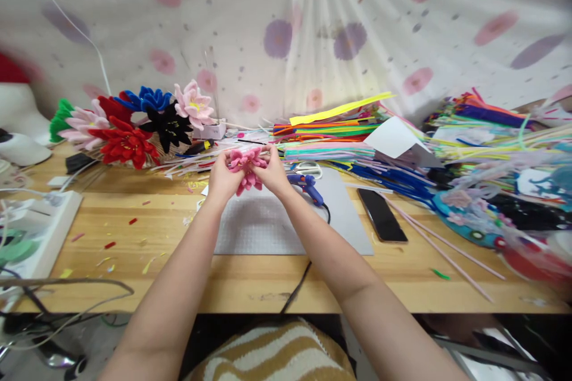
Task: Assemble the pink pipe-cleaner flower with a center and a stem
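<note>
A pink pipe-cleaner flower [246,167] is held up above the grey mat [268,223] between both my hands. My left hand [222,178] grips its left side with curled fingers. My right hand [273,171] pinches its right side, fingers closed on the petals. A blue glue gun [306,184] lies on the mat just right of my right hand, its black cord running toward the table's near edge.
Finished pipe-cleaner flowers [129,125] lie at the back left. Stacks of coloured pipe cleaners [339,131] fill the back and right. A black phone [382,215] lies right of the mat. A white power strip [40,232] sits at the left edge.
</note>
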`<state>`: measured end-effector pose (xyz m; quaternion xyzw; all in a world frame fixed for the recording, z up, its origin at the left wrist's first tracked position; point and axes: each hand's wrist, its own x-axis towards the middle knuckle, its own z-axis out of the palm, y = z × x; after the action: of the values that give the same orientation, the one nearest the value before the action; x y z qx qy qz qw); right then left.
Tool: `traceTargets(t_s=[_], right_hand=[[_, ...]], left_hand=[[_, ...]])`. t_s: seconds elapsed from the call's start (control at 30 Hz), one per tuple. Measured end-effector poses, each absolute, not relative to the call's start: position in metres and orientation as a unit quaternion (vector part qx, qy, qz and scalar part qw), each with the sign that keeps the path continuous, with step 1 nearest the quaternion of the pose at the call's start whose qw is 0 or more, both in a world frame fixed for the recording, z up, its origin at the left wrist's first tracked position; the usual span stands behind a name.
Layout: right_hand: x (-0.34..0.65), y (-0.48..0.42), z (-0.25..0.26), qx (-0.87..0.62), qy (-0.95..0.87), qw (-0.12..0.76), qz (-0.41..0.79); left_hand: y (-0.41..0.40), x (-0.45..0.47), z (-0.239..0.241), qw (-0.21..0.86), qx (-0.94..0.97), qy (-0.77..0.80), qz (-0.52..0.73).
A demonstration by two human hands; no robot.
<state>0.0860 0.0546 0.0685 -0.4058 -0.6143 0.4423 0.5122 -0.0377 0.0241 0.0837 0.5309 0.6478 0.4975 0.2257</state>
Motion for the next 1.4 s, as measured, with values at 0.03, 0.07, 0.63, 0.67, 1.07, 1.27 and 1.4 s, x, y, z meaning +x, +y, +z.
traceTargets(t_s=[0.03,0.07,0.63,0.67,1.07,1.27,1.4], right_hand=[[0.085,0.055,0.068,-0.409,-0.614,0.513,0.439],[0.084,0.055,0.067,-0.41,-0.613,0.514,0.437],[0.092,0.055,0.077,-0.38,-0.638,0.483,0.464],[0.092,0.055,0.077,-0.382,-0.644,0.482,0.454],[0.088,0.055,0.067,-0.393,-0.641,0.505,0.424],[0.093,0.055,0.072,-0.375,-0.667,0.48,0.429],[0.091,0.055,0.068,-0.383,-0.674,0.479,0.411]], left_hand=[[0.024,-0.038,0.083,0.223,0.525,0.655,0.495],[0.024,-0.038,0.082,0.223,0.52,0.661,0.493],[0.017,-0.031,0.089,0.273,0.488,0.619,0.552],[0.016,-0.031,0.09,0.26,0.491,0.633,0.538],[0.01,-0.027,0.088,0.2,0.48,0.692,0.5],[0.014,-0.032,0.089,0.204,0.507,0.683,0.485],[0.01,-0.031,0.093,0.183,0.523,0.698,0.454]])
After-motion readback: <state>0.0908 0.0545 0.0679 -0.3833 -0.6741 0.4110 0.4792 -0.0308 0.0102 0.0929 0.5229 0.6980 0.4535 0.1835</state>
